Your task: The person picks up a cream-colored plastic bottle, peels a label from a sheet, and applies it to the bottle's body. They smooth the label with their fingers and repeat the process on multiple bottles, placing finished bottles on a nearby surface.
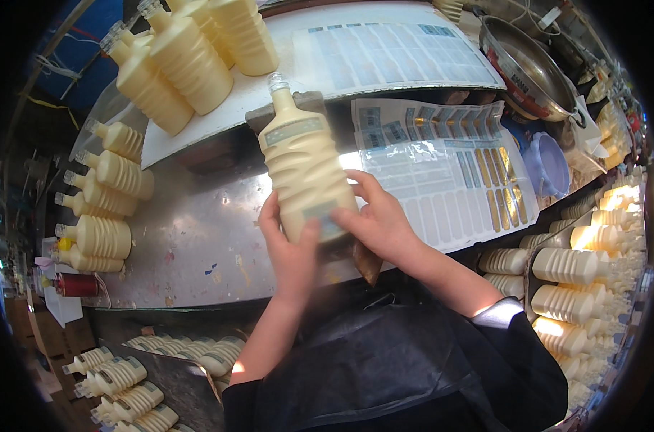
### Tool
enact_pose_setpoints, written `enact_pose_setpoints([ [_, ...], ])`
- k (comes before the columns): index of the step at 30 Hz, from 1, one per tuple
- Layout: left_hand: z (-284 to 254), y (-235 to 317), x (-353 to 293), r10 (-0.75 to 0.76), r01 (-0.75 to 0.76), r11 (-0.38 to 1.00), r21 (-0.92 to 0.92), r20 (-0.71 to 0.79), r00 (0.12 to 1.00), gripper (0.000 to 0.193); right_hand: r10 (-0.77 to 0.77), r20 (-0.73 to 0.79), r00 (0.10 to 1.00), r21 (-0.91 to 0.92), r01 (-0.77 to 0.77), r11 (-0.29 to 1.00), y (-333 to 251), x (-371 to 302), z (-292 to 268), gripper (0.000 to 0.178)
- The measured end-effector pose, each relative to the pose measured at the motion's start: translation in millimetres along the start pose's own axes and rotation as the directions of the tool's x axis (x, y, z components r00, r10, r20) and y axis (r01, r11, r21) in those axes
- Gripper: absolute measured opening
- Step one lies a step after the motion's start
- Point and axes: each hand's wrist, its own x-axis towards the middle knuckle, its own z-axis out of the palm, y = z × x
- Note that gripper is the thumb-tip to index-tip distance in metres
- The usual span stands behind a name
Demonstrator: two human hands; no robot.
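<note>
A cream-coloured ribbed bottle with a clear threaded neck lies tilted in front of me, its neck pointing away. My left hand wraps the lower left side of the bottle, thumb at its base. From the right, my right hand grips the lower body, its thumb pressed at the edge of a small bluish label. A longer greenish label sits across the bottle's shoulder. Behind the bottle's upper part is a dark grey block.
Right of my hands lies a label sheet with gold and blue strips; another sheet covers the white board behind. Cream bottles stand far left, others lie along the left edge. A metal pan and lilac bucket stand right.
</note>
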Motion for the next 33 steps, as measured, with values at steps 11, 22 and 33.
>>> enact_pose_setpoints([
  [11,-4.2,-6.4,-0.1,0.022,-0.021,0.999,-0.043,0.015,1.0,0.072,-0.02,-0.008,1.0,-0.046,0.02,0.999,-0.3,0.3,0.5,0.076],
  [22,-6.5,-5.0,-0.7,-0.005,0.007,0.998,-0.065,0.027,1.0,0.073,0.001,-0.003,1.0,-0.016,-0.001,1.0,2.7,0.8,1.9,0.078],
  [33,-9.2,-12.2,1.3,0.015,-0.013,0.996,-0.09,0.023,1.0,0.071,0.035,0.066,0.997,0.186,-0.047,0.981,15.8,7.2,-2.7,0.074],
])
